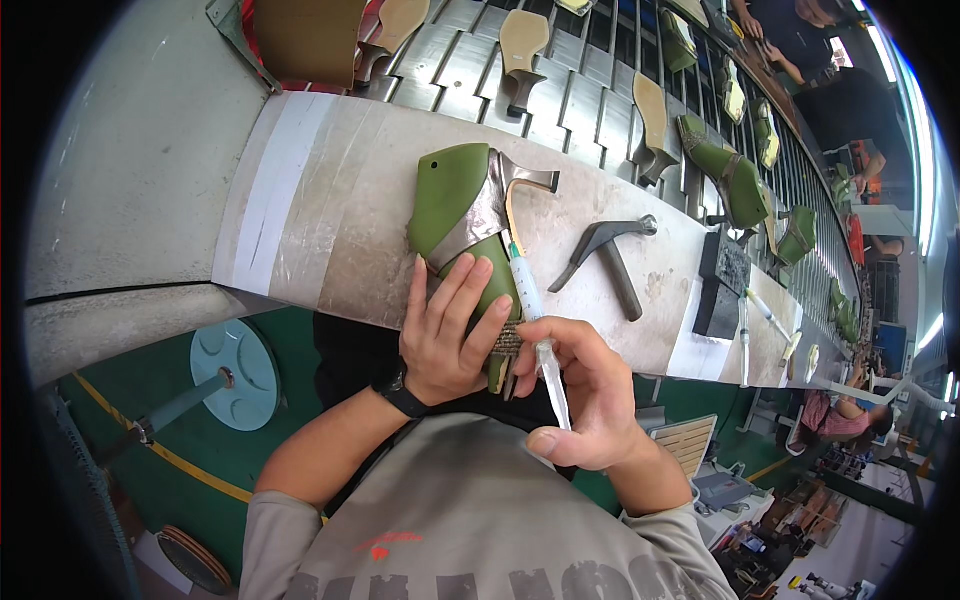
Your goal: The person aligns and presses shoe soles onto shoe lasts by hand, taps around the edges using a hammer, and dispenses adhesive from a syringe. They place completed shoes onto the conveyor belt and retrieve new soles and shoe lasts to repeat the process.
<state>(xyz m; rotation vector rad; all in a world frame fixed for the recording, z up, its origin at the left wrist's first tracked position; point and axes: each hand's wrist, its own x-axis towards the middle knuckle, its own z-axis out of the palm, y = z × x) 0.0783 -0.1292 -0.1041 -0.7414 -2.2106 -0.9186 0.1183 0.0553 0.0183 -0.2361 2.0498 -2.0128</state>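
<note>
A high-heeled sandal with a silver strap (485, 212) and thin heel is fitted on a green shoe last (450, 190), lying over the bench in front of me. My left hand (440, 345) holds it, fingers laid along the last near the braided toe strap (509, 340). In my right hand (590, 385) is a clear plastic syringe (527, 285), gripped round its barrel with the thumb near the plunger end. Its green-based tip points into the gap between the sole's edge and the last, close to the heel; exact contact is too small to tell.
To the right on the bench (370, 200) lie a hammer (619, 280), a black block (722, 290) and more syringes (766, 314). Beyond runs a metal conveyor (585, 90) carrying heeled soles (523, 45) and green lasts (738, 180). A blue round stool (235, 375) stands left. Other people work far right.
</note>
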